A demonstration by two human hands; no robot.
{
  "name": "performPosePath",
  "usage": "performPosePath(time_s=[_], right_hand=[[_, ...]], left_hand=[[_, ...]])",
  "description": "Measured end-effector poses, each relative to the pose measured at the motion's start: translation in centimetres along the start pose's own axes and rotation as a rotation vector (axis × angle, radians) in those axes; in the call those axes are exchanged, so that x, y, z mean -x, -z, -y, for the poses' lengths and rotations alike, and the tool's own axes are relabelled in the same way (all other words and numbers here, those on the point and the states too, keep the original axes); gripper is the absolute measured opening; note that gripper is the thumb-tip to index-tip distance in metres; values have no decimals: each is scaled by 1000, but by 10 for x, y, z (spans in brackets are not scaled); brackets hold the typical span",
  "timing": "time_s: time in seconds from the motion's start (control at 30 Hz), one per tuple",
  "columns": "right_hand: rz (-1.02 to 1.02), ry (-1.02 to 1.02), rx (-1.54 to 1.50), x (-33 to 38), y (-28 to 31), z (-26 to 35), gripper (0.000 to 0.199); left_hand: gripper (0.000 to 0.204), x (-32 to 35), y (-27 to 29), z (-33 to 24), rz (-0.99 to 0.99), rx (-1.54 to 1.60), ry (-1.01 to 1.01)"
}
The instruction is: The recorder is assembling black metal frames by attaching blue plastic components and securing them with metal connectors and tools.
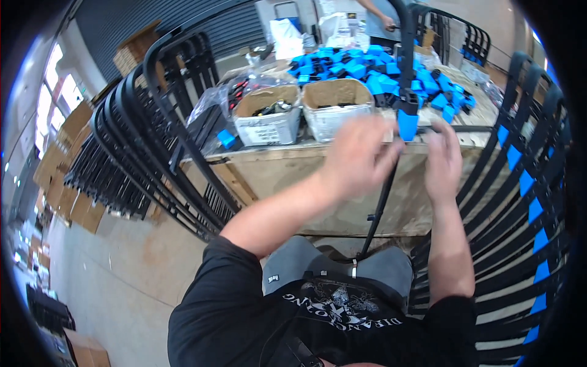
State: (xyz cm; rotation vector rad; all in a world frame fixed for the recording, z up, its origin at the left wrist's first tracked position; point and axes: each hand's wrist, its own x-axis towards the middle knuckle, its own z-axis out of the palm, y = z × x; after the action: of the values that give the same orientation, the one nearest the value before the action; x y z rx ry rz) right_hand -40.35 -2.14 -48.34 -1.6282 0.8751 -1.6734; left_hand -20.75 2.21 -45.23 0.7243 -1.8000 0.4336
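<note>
In front of me stands a black tubular frame (380, 211), its upper tube rising past the table edge. A bright blue piece (407, 125) sits on that tube below a black fitting. My left hand (362, 154) is just left of the blue piece, blurred, with its fingers reaching toward the tube; whether they pinch or touch anything cannot be made out. On the other side, my right hand (444, 162) is raised beside the blue piece, fingers stretched upward and apart from it. Nothing shows in the right hand.
Two cardboard boxes (266, 128) of small parts stand on the wooden table (275, 156). Behind them lies a heap of blue and black pieces (373, 67). Black tubular frames are stacked at the left (131, 122) and right (489, 244). Another person's hand (388, 24) shows at the back.
</note>
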Motion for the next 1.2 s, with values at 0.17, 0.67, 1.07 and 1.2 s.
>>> performPosePath(time_s=[0.17,0.67,1.07,1.2], right_hand=[[231,-808,-688,120,-46,-29,58],[684,-424,-55,135,-106,-77,14],[764,610,809,41,-385,65,33],[952,443,1116,33,-417,77,23]], left_hand=[[31,121,-1,-45,476,132,281],[7,197,120,-8,-243,382,1100],[8,280,145,-73,-332,515,1420],[8,299,158,-80,-361,490,1450]])
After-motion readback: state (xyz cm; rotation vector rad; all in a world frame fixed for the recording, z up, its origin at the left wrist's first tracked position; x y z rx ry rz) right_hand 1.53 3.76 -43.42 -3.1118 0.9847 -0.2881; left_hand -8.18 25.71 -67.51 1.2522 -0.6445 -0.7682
